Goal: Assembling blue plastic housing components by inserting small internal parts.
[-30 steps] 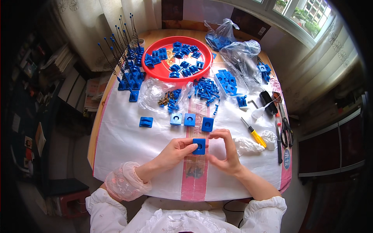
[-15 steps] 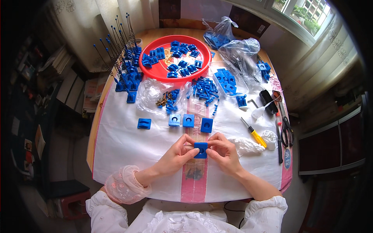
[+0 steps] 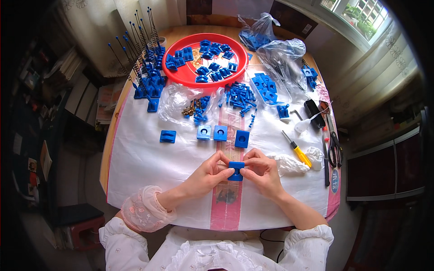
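Both my hands grip one small blue plastic piece [image 3: 236,171] above the table's pink stripe. My left hand [image 3: 212,170] pinches its left side between thumb and fingers, and my right hand [image 3: 262,172] pinches the right side the same way. The thumbs lie over the piece's near face and hide part of it. Just beyond my fingers lies a blue square plate [image 3: 242,138] with a round recess. To its left are two more blue plates [image 3: 220,133] with openings, and farther left a blue piece with a curved raised bar [image 3: 167,136].
A red round tray [image 3: 244,63] holds several blue parts. Blue bases with upright springs [image 3: 151,88] stand at the back left. Loose blue pins [image 3: 240,97], brass screws [image 3: 192,107] and plastic bags fill the middle. A yellow-handled screwdriver [image 3: 300,153] and black scissors [image 3: 334,149] lie right.
The blue piece has tilted in my hands, so its face looks narrower now. My thumbs have shifted slightly on it. The whole view has moved a little.
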Demonstrator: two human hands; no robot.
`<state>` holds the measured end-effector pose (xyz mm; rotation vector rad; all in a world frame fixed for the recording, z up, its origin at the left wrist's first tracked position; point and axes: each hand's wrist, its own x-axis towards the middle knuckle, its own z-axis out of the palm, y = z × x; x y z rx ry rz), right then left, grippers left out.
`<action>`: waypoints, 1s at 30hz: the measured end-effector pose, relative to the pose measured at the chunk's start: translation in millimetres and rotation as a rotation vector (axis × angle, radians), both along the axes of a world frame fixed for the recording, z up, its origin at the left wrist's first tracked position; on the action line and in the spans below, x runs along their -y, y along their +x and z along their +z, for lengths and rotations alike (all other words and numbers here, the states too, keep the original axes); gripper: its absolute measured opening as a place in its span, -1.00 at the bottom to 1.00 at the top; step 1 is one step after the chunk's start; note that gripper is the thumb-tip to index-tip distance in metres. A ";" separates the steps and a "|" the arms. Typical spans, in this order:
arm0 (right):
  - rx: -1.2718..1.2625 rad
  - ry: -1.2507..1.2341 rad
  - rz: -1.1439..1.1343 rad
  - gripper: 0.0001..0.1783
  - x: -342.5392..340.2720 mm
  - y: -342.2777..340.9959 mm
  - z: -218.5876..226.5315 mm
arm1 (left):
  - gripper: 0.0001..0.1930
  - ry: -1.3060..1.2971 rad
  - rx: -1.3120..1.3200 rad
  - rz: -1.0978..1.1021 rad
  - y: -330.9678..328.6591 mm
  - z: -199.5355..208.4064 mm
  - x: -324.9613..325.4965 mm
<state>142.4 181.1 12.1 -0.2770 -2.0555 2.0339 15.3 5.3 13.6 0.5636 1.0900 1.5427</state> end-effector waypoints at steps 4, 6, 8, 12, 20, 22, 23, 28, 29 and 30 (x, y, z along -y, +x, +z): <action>-0.006 0.028 0.026 -0.82 -0.9 0.1 0.0 | -0.82 -0.023 0.017 -0.004 -1.4 0.6 0.6; 0.000 0.014 0.007 -0.81 0.7 -0.1 -0.3 | -0.82 -0.025 0.036 -0.006 -2.0 -0.1 0.7; 0.013 0.000 -0.024 -0.79 1.8 -0.2 -1.7 | -0.82 -0.012 0.046 -0.017 -3.2 -3.3 0.9; 0.009 0.002 -0.025 -0.80 2.3 -0.5 0.1 | -0.81 -0.012 0.052 -0.025 -3.9 -1.5 1.0; 0.006 -0.009 -0.033 -0.81 4.0 0.0 -0.8 | -0.81 -0.011 0.016 -0.037 -4.3 -4.1 2.0; 0.007 0.007 -0.035 -0.80 2.5 0.6 -3.6 | -0.82 -0.011 0.026 -0.035 -3.7 -1.9 0.9; 0.008 0.016 -0.037 -0.80 2.1 0.7 -4.3 | -0.82 -0.011 0.032 -0.035 -3.5 -1.1 0.5; -0.001 0.018 -0.033 -0.80 2.4 -0.2 -1.4 | -0.82 -0.004 0.022 -0.018 -1.9 0.0 0.3; -0.003 0.020 -0.032 -0.79 2.3 -0.1 -1.2 | -0.83 0.000 0.023 -0.011 -1.4 0.2 0.0; -0.001 0.014 -0.033 -0.79 2.4 -0.1 -0.7 | -0.83 -0.003 0.008 -0.012 -0.9 -0.6 0.1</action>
